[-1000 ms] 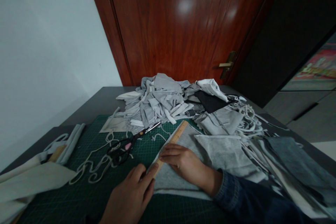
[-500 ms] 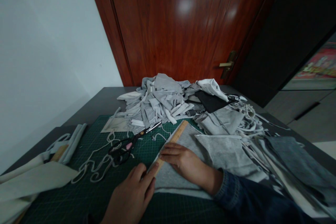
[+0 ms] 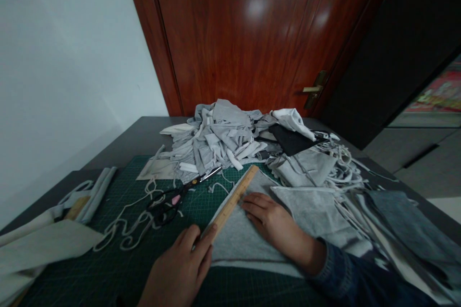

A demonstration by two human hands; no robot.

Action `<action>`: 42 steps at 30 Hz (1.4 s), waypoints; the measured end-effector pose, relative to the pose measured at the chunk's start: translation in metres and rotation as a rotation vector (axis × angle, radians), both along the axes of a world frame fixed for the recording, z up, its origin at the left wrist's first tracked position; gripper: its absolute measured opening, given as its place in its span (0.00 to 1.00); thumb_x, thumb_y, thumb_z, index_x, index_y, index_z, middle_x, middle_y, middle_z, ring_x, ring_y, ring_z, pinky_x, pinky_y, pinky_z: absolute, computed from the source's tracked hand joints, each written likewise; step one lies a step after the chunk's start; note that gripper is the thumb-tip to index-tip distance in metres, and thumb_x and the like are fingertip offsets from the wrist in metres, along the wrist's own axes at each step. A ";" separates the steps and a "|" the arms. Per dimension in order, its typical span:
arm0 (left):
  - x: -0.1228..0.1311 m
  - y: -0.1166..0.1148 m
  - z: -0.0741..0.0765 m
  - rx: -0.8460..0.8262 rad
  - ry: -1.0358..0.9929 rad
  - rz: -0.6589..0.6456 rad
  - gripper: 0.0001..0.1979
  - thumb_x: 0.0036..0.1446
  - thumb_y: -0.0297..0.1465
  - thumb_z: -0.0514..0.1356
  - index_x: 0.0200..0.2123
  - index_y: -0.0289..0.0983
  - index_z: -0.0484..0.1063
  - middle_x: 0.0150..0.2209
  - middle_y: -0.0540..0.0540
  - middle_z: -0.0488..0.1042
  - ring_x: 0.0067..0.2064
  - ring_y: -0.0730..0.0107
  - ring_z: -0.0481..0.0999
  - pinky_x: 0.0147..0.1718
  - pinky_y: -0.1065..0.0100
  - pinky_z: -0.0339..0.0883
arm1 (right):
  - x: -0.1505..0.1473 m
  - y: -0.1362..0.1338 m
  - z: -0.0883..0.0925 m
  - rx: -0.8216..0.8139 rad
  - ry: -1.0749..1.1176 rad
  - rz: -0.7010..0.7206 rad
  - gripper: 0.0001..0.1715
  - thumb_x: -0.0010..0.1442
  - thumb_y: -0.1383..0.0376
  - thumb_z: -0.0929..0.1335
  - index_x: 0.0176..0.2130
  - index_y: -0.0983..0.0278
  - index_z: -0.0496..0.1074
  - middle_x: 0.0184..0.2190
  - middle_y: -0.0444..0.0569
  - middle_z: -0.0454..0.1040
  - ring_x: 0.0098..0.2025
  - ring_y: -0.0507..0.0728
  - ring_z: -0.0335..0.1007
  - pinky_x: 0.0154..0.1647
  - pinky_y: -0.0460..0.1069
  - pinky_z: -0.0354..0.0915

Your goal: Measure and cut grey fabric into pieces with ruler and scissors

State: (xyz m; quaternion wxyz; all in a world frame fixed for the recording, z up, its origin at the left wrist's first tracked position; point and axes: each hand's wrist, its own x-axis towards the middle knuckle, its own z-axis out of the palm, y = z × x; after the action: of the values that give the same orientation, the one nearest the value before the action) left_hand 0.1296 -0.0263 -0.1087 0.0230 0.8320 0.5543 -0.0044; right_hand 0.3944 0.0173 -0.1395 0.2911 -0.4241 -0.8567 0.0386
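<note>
Where the wooden ruler [image 3: 233, 200] lies slantwise across the lower middle of the frame, it rests along the left edge of a grey cloth [image 3: 237, 249].

- Left hand [image 3: 180, 273]: open, fingertips pressing the ruler's near end, closed round nothing.
- Right hand [image 3: 275, 223]: flat, palm down on the cloth, fingertips touching the ruler's side, holding nothing.
- Handling, by judgement: even downward pressure at both ends and a smoothed cloth should prevent slipping.
- Surroundings: green cutting mat [image 3: 108, 268] beneath. Scissors [image 3: 167, 204] and loose cord [image 3: 126, 228] lie left of the ruler, near enough to snag. A scrap heap [image 3: 219, 136] crowds the far end, with a brown door [image 3: 252, 33] behind.
</note>
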 end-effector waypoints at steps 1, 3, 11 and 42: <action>0.001 0.000 0.001 -0.010 0.004 0.002 0.24 0.68 0.28 0.54 0.63 0.52 0.71 0.45 0.45 0.77 0.43 0.62 0.82 0.42 0.63 0.80 | -0.001 0.000 0.001 0.000 -0.005 -0.002 0.21 0.67 0.73 0.67 0.57 0.64 0.77 0.55 0.54 0.79 0.58 0.62 0.74 0.63 0.59 0.70; 0.001 0.000 0.003 -0.027 0.008 0.002 0.24 0.68 0.28 0.54 0.64 0.51 0.71 0.46 0.44 0.77 0.44 0.61 0.82 0.44 0.62 0.79 | -0.002 -0.001 0.002 0.000 -0.015 -0.009 0.21 0.67 0.74 0.67 0.57 0.64 0.77 0.55 0.53 0.79 0.58 0.62 0.74 0.63 0.60 0.70; 0.002 0.001 0.003 -0.077 0.010 0.010 0.26 0.68 0.28 0.52 0.66 0.51 0.67 0.48 0.43 0.76 0.47 0.60 0.80 0.46 0.60 0.78 | -0.001 -0.004 0.006 -0.025 -0.062 -0.014 0.22 0.68 0.73 0.65 0.58 0.65 0.76 0.56 0.54 0.78 0.59 0.62 0.72 0.64 0.60 0.69; -0.053 0.101 0.049 0.018 -0.064 0.235 0.18 0.56 0.31 0.61 0.50 0.35 0.68 0.45 0.38 0.79 0.45 0.55 0.78 0.44 0.61 0.66 | -0.009 -0.008 0.003 -0.234 -0.065 0.141 0.41 0.68 0.55 0.71 0.73 0.53 0.55 0.73 0.49 0.56 0.75 0.64 0.49 0.75 0.65 0.48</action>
State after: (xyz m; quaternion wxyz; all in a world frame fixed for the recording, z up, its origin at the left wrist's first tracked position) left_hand 0.0764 0.0744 -0.0592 0.0337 0.7613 0.6468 0.0297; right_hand 0.3859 0.0088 -0.1369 0.2084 -0.3950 -0.8829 0.1451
